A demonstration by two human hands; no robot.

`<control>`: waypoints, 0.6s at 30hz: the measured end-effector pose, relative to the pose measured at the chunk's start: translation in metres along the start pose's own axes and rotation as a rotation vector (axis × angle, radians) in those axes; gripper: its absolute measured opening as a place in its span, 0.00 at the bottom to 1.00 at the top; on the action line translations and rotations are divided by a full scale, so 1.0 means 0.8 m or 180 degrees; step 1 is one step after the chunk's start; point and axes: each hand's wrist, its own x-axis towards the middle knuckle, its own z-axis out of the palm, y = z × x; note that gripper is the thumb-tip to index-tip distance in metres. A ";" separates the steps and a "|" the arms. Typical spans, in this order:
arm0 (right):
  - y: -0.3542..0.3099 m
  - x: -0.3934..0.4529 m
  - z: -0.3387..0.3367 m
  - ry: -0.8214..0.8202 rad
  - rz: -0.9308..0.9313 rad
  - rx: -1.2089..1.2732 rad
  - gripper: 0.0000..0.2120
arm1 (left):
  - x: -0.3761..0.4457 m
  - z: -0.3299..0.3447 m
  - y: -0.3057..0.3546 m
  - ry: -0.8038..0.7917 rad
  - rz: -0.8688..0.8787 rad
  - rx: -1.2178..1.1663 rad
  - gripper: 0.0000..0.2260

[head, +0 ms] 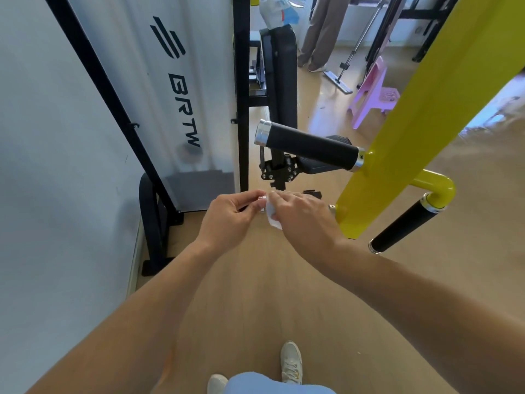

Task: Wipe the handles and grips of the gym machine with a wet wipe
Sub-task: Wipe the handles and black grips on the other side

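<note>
Wood-look floor [255, 294], pale wall [42, 166], yellow frame [420, 115]

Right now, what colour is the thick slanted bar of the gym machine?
Yellow. The slanted bar shows best in the head view, on the right.

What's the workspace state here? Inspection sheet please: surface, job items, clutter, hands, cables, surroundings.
Surface: wood-look floor, bare where visible.
Job's things: white wet wipe wrapped on a lower handle, mostly hidden by the hands; upper black grip and right black grip on the yellow frame untouched now.
Clutter: pink plastic stool, flat mop, further back.
Hands: left hand pinches the handle's metal end; right hand holds the wipe on it.
Cables: nothing seen.
Surroundings: white shroud marked BRTW, grey wall, a second person's legs in the background.
</note>
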 end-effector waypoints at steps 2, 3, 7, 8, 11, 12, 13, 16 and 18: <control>0.008 -0.008 -0.010 0.0003 0.0298 -0.0335 0.12 | 0.000 0.001 -0.002 0.0102 -0.0044 0.0030 0.13; 0.014 -0.013 -0.013 0.0009 0.0425 -0.0519 0.13 | -0.001 0.002 -0.003 0.0129 -0.0062 0.0018 0.14; 0.015 -0.019 -0.007 0.0021 0.0395 -0.0592 0.19 | -0.004 0.004 -0.007 0.0180 -0.0058 -0.0064 0.14; 0.010 -0.015 -0.003 0.0048 0.0303 -0.0455 0.18 | -0.004 0.005 -0.007 0.0183 -0.0047 -0.0089 0.14; -0.008 0.003 0.006 0.0067 0.0010 0.0061 0.17 | -0.007 0.006 -0.006 0.0144 0.0017 -0.0096 0.15; -0.011 0.007 0.006 0.0021 -0.0038 0.0182 0.17 | -0.008 0.006 -0.006 0.0130 0.0034 -0.0088 0.15; -0.012 0.008 0.003 -0.0023 -0.0062 0.0274 0.16 | -0.009 0.006 -0.006 0.0125 0.0029 -0.0088 0.14; 0.003 0.003 -0.013 -0.0244 0.0314 0.0373 0.12 | -0.008 0.005 -0.009 0.0132 -0.0072 -0.0184 0.15; 0.013 -0.005 -0.021 -0.0266 0.0565 -0.0051 0.13 | -0.007 0.005 -0.012 0.0160 -0.0104 -0.0214 0.15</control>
